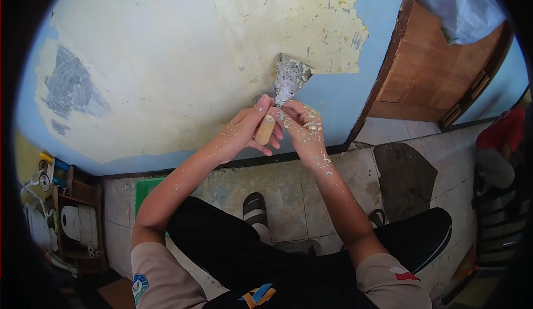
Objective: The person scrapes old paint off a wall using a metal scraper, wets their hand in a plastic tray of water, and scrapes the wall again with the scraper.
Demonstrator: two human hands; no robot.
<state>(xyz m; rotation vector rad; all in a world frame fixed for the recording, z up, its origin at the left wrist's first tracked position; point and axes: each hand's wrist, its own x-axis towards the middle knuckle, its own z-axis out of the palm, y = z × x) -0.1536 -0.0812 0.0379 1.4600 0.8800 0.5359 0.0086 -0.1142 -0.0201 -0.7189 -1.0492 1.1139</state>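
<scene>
On left sleeve (169, 273), illegible badge (140, 288), held scraper (291, 77)

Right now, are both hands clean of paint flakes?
No, pale flakes cling to the back of the right hand, which is at the scraper.

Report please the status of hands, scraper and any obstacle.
Left hand and right hand both on scraper, near top of handle. Blade flecked; contact with wall unclear. Flakes on right hand. Nothing visibly blocking blade.
</scene>
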